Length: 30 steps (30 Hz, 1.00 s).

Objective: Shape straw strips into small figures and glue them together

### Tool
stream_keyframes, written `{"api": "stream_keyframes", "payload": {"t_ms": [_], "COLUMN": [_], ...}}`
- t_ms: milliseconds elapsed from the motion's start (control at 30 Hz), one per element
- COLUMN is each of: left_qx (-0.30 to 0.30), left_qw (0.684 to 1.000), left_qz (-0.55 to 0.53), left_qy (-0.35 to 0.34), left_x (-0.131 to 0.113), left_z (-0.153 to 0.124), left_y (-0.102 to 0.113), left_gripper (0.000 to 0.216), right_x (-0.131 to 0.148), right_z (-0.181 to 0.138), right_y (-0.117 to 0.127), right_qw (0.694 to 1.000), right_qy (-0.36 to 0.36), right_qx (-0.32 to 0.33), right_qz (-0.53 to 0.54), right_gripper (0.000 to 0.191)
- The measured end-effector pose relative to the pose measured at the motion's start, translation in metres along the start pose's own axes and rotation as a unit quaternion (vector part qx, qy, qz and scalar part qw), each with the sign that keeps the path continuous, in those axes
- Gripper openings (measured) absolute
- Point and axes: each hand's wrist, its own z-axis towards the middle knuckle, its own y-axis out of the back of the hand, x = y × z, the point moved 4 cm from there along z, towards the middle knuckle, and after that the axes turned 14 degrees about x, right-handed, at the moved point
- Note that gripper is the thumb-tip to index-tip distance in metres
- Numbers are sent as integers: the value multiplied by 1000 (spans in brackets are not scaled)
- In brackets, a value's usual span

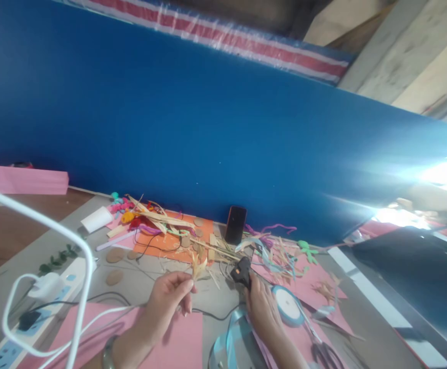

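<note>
My left hand is raised over the table and pinches a small tuft of dry straw between thumb and fingertips. My right hand grips a black glue gun, whose nozzle points toward the straw tuft. Between the two hands a black cable runs across the grey table. A spool of light blue ribbon lies just right of my right hand, with loose ribbon curling below my wrist.
A blue board stands along the back. A black phone leans on it. Orange paper bears straw, pipe cleaners and cardboard discs. Pink sheets, scissors, a white power strip with white cables and a pink box are around.
</note>
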Motion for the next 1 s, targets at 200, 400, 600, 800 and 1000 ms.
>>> {"api": "stream_keyframes", "payload": {"t_ms": [200, 400, 600, 800, 1000], "left_qx": [18, 39, 45, 62, 47], "left_qw": [1000, 999, 999, 998, 998], "left_qz": [-17, -16, -18, -9, 17], "left_qy": [-17, -8, -19, -15, -28], "left_x": [-4, 3, 14, 13, 9], "left_z": [-1, 0, 3, 2, 1], "left_y": [-4, -7, -3, -5, -4], "left_gripper": [31, 31, 29, 30, 29], "right_x": [11, 76, 119, 123, 122], "right_z": [-9, -34, -34, -30, -36], "right_y": [20, 56, 79, 75, 76], "right_qw": [996, 923, 849, 829, 828], "right_qy": [-2, 155, 156, 132, 115], "right_qx": [-91, -31, 29, 26, 11], "right_qz": [-8, 350, 504, 543, 548], "right_gripper": [39, 23, 18, 21, 24]}}
